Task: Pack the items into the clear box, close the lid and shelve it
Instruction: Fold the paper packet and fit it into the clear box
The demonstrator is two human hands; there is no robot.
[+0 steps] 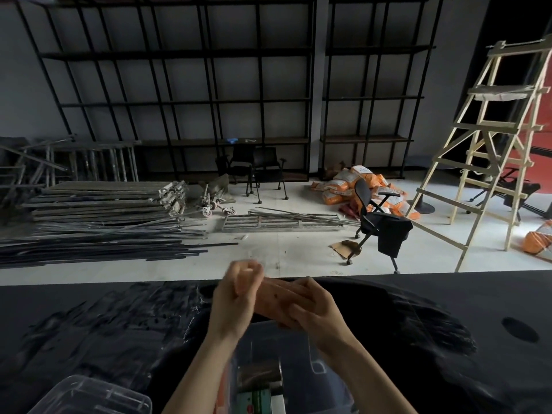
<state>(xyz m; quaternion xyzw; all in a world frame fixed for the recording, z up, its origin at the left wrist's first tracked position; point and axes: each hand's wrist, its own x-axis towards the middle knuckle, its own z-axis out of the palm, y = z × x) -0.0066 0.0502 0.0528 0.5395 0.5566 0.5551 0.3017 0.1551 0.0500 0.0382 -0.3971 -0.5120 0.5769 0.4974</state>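
Observation:
Both of my hands are raised together above the clear box (316, 366), which stands open on the black-covered table at the bottom centre. My left hand (236, 297) and my right hand (313, 309) grip a thin orange-pink packet (276, 297) between them; it is motion-blurred and I cannot tell what it is. Inside the box lie a brown packet (258, 375) and a green and white carton (257, 400). The clear lid (89, 397) rests on the table at the lower left, apart from the box.
The table (448, 339) is draped in crinkled black sheeting with a round hole (519, 328) at right. Beyond it: black wall shelving (209, 100), stacked metal bars (98, 222), office chairs (379, 225), orange sacks (352, 183), a wooden ladder (490, 144).

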